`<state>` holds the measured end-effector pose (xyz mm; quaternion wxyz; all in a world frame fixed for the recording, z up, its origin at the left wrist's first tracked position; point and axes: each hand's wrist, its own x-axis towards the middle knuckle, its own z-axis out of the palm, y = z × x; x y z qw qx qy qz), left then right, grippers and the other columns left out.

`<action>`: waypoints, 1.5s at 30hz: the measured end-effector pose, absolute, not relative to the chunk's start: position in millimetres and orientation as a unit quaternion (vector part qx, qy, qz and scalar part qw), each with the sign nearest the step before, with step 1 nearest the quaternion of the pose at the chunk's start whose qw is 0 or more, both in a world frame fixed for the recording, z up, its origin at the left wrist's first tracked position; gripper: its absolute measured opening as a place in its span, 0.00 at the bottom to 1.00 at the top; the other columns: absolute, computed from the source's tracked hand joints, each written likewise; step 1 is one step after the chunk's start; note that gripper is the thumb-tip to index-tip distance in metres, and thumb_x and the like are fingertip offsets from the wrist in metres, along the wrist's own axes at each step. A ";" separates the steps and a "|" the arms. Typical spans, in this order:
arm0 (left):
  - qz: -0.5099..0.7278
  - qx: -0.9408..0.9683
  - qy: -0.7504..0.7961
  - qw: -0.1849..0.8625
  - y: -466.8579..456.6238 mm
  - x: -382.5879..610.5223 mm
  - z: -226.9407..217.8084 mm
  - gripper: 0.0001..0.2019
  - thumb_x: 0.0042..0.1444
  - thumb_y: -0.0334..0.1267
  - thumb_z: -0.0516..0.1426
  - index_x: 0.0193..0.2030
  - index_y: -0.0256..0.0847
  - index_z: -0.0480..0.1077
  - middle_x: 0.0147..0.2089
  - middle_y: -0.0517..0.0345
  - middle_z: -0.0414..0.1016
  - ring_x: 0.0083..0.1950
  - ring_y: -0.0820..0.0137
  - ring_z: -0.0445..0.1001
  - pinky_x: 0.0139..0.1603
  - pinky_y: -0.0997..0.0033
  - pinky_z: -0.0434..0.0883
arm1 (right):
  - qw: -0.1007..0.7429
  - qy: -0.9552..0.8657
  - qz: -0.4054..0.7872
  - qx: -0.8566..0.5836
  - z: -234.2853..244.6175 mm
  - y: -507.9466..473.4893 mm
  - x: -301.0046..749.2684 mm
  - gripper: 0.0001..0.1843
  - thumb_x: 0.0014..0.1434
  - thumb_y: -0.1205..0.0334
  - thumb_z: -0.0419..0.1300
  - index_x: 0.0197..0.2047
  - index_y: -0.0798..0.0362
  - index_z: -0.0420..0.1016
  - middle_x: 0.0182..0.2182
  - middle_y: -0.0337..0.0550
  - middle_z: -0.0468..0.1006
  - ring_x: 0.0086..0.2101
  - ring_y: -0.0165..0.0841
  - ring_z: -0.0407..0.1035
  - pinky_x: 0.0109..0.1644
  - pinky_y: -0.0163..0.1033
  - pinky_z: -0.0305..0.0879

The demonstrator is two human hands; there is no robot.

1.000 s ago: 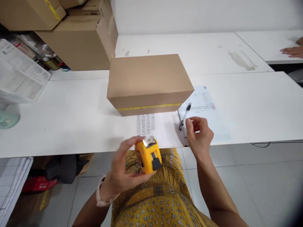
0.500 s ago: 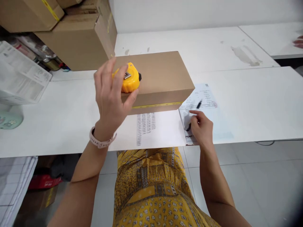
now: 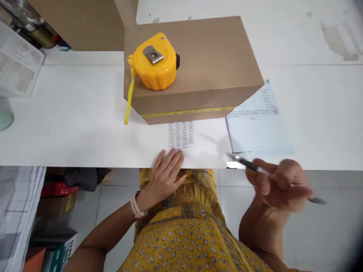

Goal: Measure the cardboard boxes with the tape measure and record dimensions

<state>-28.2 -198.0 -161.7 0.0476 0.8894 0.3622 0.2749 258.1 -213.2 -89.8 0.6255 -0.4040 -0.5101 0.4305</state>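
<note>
My left hand [image 3: 167,175] lies with fingers stretched out over the table's front edge, fingertips on the white sheet [image 3: 208,145] with columns of small handwriting. In my right hand [image 3: 279,185] is a pen [image 3: 252,165], its tip pointing left above the edge of the table; the hand is somewhat blurred. A yellow tape measure [image 3: 155,64] rests on top of the cardboard box [image 3: 210,56], its yellow wrist strap hanging over the box's front left. The box covers the upper part of the sheet. A pale blue printed form [image 3: 258,132] lies to the right.
At the back left stands a larger carton [image 3: 90,26], with a white printed box [image 3: 17,60] and a pale green object [image 3: 5,117] nearer. Below the table at left are a checked cloth [image 3: 19,204] and several boxes. The table [image 3: 326,124] extends right.
My left hand has let go of the tape measure and come down to the sheet. My right hand has picked up the pen from the form and drawn back toward me. The view has shifted closer.
</note>
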 end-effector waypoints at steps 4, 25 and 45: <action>0.266 0.888 0.372 0.042 -199.3 -6.2 -162.7 0.31 0.68 0.42 0.58 0.74 0.32 0.58 0.66 0.39 0.74 0.68 0.51 0.72 0.75 0.42 0.58 | 0.583 -0.456 0.515 -0.432 -103.7 -186.8 224.9 0.28 0.66 0.29 0.48 0.32 0.42 0.71 0.13 0.33 0.67 0.15 0.33 0.61 0.22 0.40 0.62; 0.242 0.888 0.385 -0.070 -188.7 18.9 -169.7 0.16 0.69 0.38 0.58 0.61 0.39 0.75 0.66 0.55 0.75 0.65 0.58 0.71 0.65 0.54 0.66 | 0.468 -0.532 0.415 -0.571 -139.0 -159.3 201.4 0.11 0.66 0.52 0.64 0.35 0.48 0.72 0.26 0.34 0.71 0.25 0.27 0.61 0.27 0.35 0.58; 0.271 0.879 0.387 -0.067 -187.9 19.8 -167.0 0.14 0.69 0.35 0.57 0.59 0.39 0.76 0.61 0.56 0.80 0.63 0.60 0.75 0.63 0.57 0.69 | 0.418 -0.585 0.332 -0.610 -145.3 -159.2 202.8 0.15 0.62 0.59 0.64 0.28 0.48 0.63 0.18 0.29 0.62 0.19 0.24 0.53 0.21 0.33 0.52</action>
